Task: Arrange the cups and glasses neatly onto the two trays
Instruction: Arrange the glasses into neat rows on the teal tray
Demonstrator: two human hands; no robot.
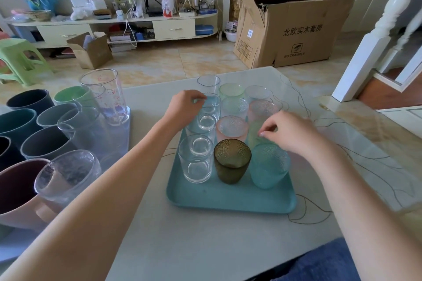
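Teal tray (230,201) lay mid-frame on the table (182,246), long axis running away from the viewer, its near strip bare. Upright glasses filled the rest in three rows. The left hand (182,107) curled round the rim of a clear glass (211,105); the right hand (290,132) pinched a pale green glass (255,132). Mugs (45,143) crowded the lower left of the frame.
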